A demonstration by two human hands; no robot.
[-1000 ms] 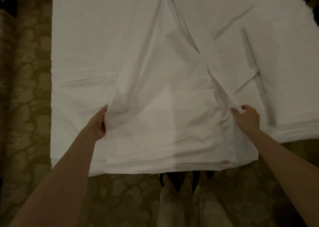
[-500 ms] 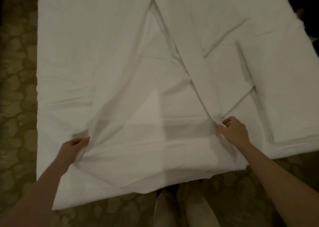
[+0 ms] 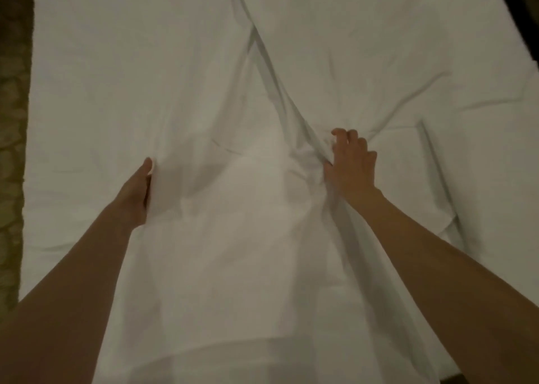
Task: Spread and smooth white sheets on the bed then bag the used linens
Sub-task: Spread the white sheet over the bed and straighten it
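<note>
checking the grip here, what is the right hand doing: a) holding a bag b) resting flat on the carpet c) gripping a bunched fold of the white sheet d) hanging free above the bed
c: the right hand has its fingers curled into a gathered fold of the white sheet.

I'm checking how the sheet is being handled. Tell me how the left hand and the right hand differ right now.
The left hand holds the sheet at its left edge, fingers tucked under the cloth; the right hand lies on top, its fingers curled and showing. Cloth by the left hand lies fairly flat; by the right hand it is bunched into a tight gather. Both have a grip on the same white sheet over the bed.
</note>
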